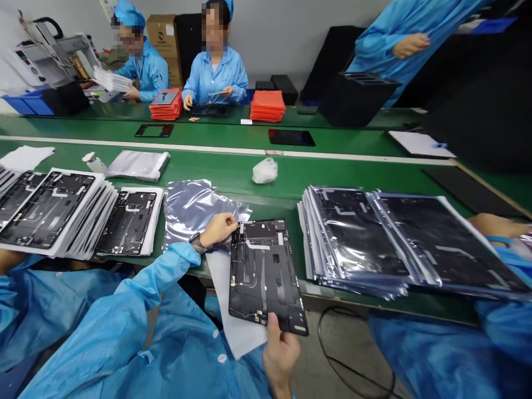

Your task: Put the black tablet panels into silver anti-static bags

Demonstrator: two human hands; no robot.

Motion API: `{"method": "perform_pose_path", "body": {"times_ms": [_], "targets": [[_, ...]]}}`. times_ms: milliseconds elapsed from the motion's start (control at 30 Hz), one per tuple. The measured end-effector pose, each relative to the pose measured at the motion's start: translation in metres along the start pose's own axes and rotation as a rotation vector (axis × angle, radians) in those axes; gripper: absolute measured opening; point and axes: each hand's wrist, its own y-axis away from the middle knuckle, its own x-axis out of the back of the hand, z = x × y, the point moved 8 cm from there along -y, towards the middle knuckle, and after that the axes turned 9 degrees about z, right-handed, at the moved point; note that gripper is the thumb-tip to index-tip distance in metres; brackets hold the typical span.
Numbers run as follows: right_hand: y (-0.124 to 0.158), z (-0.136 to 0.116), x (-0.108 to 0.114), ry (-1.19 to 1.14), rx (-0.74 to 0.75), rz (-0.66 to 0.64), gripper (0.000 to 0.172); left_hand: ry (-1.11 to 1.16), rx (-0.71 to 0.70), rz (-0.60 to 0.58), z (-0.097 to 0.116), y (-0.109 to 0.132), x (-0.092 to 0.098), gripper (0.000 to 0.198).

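Observation:
A black tablet back housing [266, 277], with white strips and small parts on its inner side, is held tilted at the table's front edge. My right hand [282, 352] grips its lower edge, thumb on top. At its upper left corner, my left hand [219, 229] is closed in a pinch; the fingertips touch the corner, and what exactly lies between them is hard to see. A white sheet [233, 327] hangs beneath the housing. Just behind my left hand lie shiny clear plastic bags [187, 208].
To the left stand stacks of housings with white sheets [128, 221]. Bagged housings [357, 233] are piled on the right, beside a co-worker's hand [499, 226]. A crumpled white wad [265, 170] lies on the green table [216, 166]. Co-workers sit opposite near orange stacks [267, 106].

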Motion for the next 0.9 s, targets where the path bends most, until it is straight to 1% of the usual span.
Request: {"method": "perform_pose_path", "body": {"times_ms": [67, 133, 233, 333, 400, 500, 567, 667, 800, 900], "targets": [[-0.001, -0.004, 0.002, 0.004, -0.001, 0.019, 0.070, -0.102, -0.124, 0.012, 0.012, 0.004, 0.000, 0.015], [-0.003, -0.010, 0.001, 0.000, 0.042, -0.003, 0.068, -0.178, -0.219, 0.018, 0.020, 0.009, 0.000, 0.016], [-0.002, -0.022, -0.002, -0.028, 0.143, -0.059, 0.059, -0.186, -0.269, 0.013, 0.026, 0.014, 0.000, 0.018], [-0.001, -0.028, -0.010, -0.044, 0.156, -0.150, 0.051, -0.157, -0.282, 0.016, 0.029, 0.018, 0.001, 0.020], [-0.002, -0.030, -0.015, -0.061, 0.125, -0.208, 0.049, -0.166, -0.309, 0.025, 0.031, 0.021, 0.001, 0.020], [-0.008, -0.033, -0.017, -0.100, 0.055, -0.254, 0.047, -0.228, -0.368, 0.023, 0.033, 0.022, -0.001, 0.020], [-0.013, -0.035, -0.015, -0.114, -0.008, -0.295, 0.049, -0.279, -0.389, 0.014, 0.033, 0.021, -0.002, 0.019], [-0.021, -0.037, -0.007, -0.107, -0.081, -0.354, 0.052, -0.333, -0.383, 0.007, 0.031, 0.016, -0.002, 0.019], [-0.028, -0.040, 0.002, -0.138, -0.158, -0.391, 0.055, -0.391, -0.409, -0.045, 0.035, 0.017, -0.005, 0.019], [-0.029, -0.032, 0.003, -0.194, -0.237, -0.361, 0.056, -0.466, -0.456, -0.092, 0.039, 0.022, -0.012, 0.021]]}}
